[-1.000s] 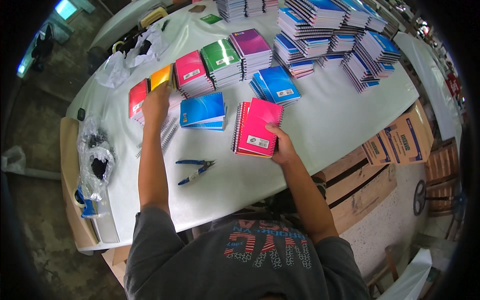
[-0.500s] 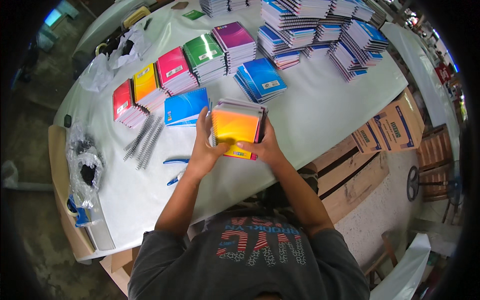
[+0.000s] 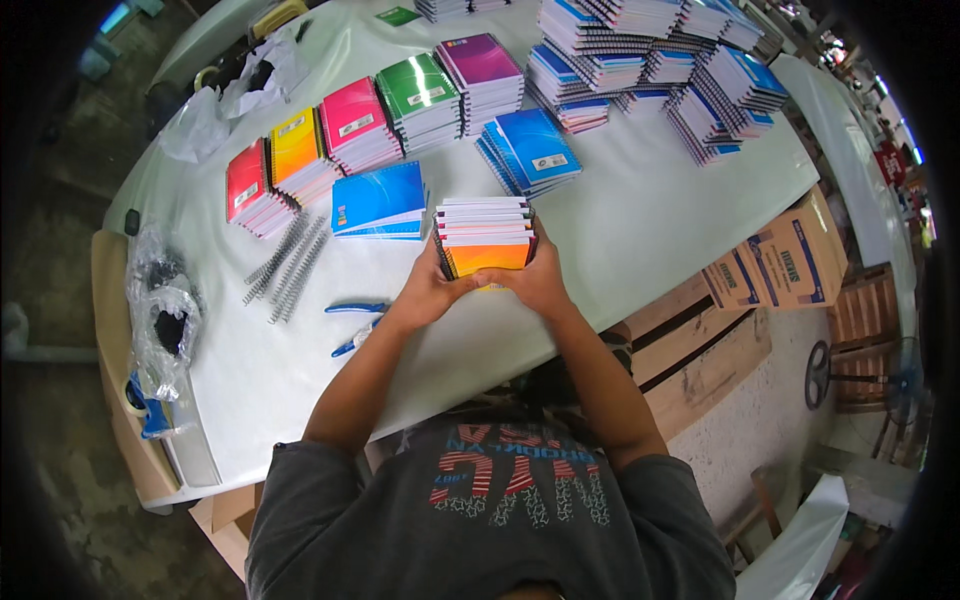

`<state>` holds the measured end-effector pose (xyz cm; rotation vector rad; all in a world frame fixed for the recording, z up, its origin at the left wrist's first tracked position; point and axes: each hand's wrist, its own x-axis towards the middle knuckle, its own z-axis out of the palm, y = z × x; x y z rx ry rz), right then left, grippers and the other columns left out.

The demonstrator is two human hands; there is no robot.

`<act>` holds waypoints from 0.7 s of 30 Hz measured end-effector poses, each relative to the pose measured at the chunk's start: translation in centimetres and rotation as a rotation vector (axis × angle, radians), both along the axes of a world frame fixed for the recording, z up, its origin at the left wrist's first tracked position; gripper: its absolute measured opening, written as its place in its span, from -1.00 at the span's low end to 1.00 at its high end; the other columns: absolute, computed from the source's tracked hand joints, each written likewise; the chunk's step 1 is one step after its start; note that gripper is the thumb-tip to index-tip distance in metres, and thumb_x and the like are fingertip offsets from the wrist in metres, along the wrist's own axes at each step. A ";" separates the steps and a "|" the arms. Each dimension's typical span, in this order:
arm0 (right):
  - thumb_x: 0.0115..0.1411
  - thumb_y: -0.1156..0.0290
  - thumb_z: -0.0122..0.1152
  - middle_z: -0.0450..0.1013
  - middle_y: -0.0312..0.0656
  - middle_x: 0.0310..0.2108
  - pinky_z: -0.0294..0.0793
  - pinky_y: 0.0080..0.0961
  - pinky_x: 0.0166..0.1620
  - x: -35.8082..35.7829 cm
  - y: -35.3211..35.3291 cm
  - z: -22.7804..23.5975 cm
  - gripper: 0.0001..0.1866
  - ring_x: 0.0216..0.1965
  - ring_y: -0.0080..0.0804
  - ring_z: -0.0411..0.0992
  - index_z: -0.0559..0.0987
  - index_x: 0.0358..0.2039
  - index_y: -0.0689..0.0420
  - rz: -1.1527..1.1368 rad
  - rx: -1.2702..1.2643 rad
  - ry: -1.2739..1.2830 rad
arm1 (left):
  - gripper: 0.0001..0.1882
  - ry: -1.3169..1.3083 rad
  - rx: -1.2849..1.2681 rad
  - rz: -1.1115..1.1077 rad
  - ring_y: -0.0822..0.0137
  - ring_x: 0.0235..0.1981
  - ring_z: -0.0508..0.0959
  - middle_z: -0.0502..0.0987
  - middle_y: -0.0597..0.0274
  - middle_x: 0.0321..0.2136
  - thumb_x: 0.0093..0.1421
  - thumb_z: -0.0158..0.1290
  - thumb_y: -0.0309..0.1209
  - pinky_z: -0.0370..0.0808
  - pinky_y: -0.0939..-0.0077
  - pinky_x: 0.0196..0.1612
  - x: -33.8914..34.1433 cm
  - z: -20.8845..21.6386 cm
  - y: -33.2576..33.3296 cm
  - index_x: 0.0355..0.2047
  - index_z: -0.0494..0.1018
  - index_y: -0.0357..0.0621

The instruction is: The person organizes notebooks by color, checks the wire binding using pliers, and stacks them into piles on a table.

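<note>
Between my two hands is a small stack of spiral notebooks (image 3: 487,232), with an orange-yellow cover nearest me and white page edges turned up. My left hand (image 3: 437,284) closes round its left, coil-bound side. On the opposite side my right hand (image 3: 540,276) grips it, and both thumbs press against the near cover. Just beyond my left hand lie several blue notebooks (image 3: 378,197), slightly fanned. Farther off to the right is another pile of blue notebooks (image 3: 535,150). Blue-handled pliers (image 3: 358,325) rest left of my left forearm, near loose metal spiral coils (image 3: 290,262).
A row of notebook stacks runs across the table (image 3: 265,400): red (image 3: 246,183), yellow (image 3: 297,148), pink (image 3: 353,122), green (image 3: 418,88) and purple (image 3: 480,62). Taller notebook piles (image 3: 640,50) stand behind. Plastic bags (image 3: 165,330) lie at left; a cardboard box (image 3: 775,258) stands beyond the right edge.
The held stack has tipped, so its page edges now face up where the orange-yellow cover showed before. Both hands have moved with it and still grip its sides.
</note>
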<state>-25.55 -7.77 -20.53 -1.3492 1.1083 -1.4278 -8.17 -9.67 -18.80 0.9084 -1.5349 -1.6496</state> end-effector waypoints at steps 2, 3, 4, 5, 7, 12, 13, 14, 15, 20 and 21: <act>-0.25 0.34 0.51 0.44 -0.15 -0.23 0.39 -0.50 -0.08 -0.4 0.1 0.4 -0.25 -0.19 -0.45 0.41 0.30 -0.07 0.26 0.025 -0.006 -0.034 | -0.24 0.010 -0.027 -0.015 0.35 0.01 0.34 0.34 0.13 -0.03 -0.06 0.22 -0.58 0.30 0.44 0.08 0.1 1.0 -0.2 0.12 0.06 -0.21; -0.21 0.35 0.47 0.44 -0.14 -0.21 0.39 -0.50 -0.07 -0.4 0.2 0.9 -0.30 -0.18 -0.44 0.41 0.31 -0.06 0.25 0.052 -0.001 -0.070 | -0.25 0.047 0.023 -0.041 0.34 0.00 0.35 0.36 0.12 -0.04 -0.05 0.23 -0.56 0.30 0.45 0.07 0.2 1.4 0.0 0.12 0.08 -0.23; -0.21 0.35 0.47 0.44 -0.14 -0.21 0.39 -0.50 -0.07 -0.5 0.3 1.4 -0.30 -0.18 -0.44 0.41 0.31 -0.06 0.25 0.051 -0.010 -0.070 | -0.26 0.084 0.073 -0.066 0.33 -0.01 0.37 0.37 0.11 -0.04 -0.04 0.24 -0.54 0.31 0.45 0.06 0.2 1.9 0.0 0.12 0.10 -0.25; -0.14 0.35 0.39 0.43 -0.14 -0.20 0.39 -0.49 -0.06 -0.6 0.4 2.0 -0.35 -0.18 -0.43 0.42 0.31 -0.04 0.24 0.129 0.049 -0.281 | -0.26 0.083 0.065 -0.068 0.33 -0.01 0.37 0.37 0.11 -0.04 -0.04 0.24 -0.54 0.31 0.45 0.06 0.1 2.6 -0.5 0.12 0.10 -0.25; -0.08 0.34 0.31 0.43 -0.14 -0.19 0.39 -0.48 -0.06 -0.8 1.1 1.8 -0.40 -0.18 -0.42 0.43 0.31 -0.03 0.23 0.196 0.118 -0.492 | -0.26 0.030 0.163 -0.220 0.34 -0.03 0.38 0.38 0.15 -0.05 -0.02 0.24 -0.46 0.32 0.44 0.05 -0.4 4.2 -1.6 0.12 0.09 -0.27; 0.07 0.31 0.12 0.40 -0.15 -0.15 0.41 -0.42 -0.08 -2.1 1.1 0.6 -0.50 -0.11 -0.36 0.41 0.30 0.00 0.22 0.309 0.339 -0.859 | -0.42 -0.953 -0.421 -0.112 0.01 -0.17 0.51 0.48 -0.14 -0.19 0.13 0.04 -0.11 0.44 0.30 -0.12 -1.9 8.4 -7.4 0.00 0.30 -0.34; 0.07 0.31 0.12 0.40 -0.15 -0.15 0.41 -0.42 -0.08 -2.0 0.9 0.6 -0.50 -0.11 -0.36 0.41 0.30 0.00 0.22 0.321 0.339 -0.862 | -0.44 -0.941 -0.668 0.046 -0.03 -0.18 0.51 0.48 -0.16 -0.19 0.16 -0.01 -0.06 0.45 0.25 -0.14 -1.1 7.5 -9.3 -0.02 0.34 -0.30; 0.07 0.32 0.12 0.38 -0.14 -0.12 0.41 -0.42 -0.07 -2.4 0.8 0.3 -0.49 -0.10 -0.35 0.40 0.28 0.02 0.21 0.301 0.358 -0.868 | -0.47 -0.939 -0.798 0.173 0.00 -0.17 0.51 0.48 -0.10 -0.17 0.16 -0.03 -0.07 0.45 0.23 -0.14 -1.5 8.1 -10.8 -0.02 0.34 -0.24; 0.07 0.33 0.12 0.37 -0.14 -0.10 0.41 -0.42 -0.07 -2.6 0.8 0.1 -0.48 -0.08 -0.35 0.40 0.26 0.03 0.20 0.286 0.378 -0.876 | -0.50 -0.936 -0.925 0.306 0.04 -0.16 0.51 0.48 -0.05 -0.15 0.17 -0.05 -0.07 0.45 0.21 -0.14 -1.8 8.8 -12.2 -0.02 0.35 -0.17; 0.08 0.34 0.15 0.32 -0.13 -0.06 0.41 -0.38 -0.04 -1.7 0.2 0.1 -0.41 -0.06 -0.35 0.38 0.16 0.10 0.16 0.257 0.350 -0.872 | -0.61 -0.974 -1.436 0.502 0.05 -0.18 0.51 0.49 -0.01 -0.16 0.19 -0.13 -0.18 0.45 0.20 -0.17 2.1 3.9 -19.8 -0.04 0.39 -0.07; 0.09 0.35 0.15 0.31 -0.13 -0.05 0.39 -0.37 -0.02 -1.5 0.0 -0.1 -0.38 -0.04 -0.34 0.36 0.12 0.12 0.14 0.256 0.358 -0.868 | -0.64 -1.006 -1.389 0.405 0.04 -0.21 0.52 0.51 -0.01 -0.20 0.20 -0.14 -0.24 0.46 0.19 -0.20 2.6 3.8 -20.1 -0.04 0.40 -0.05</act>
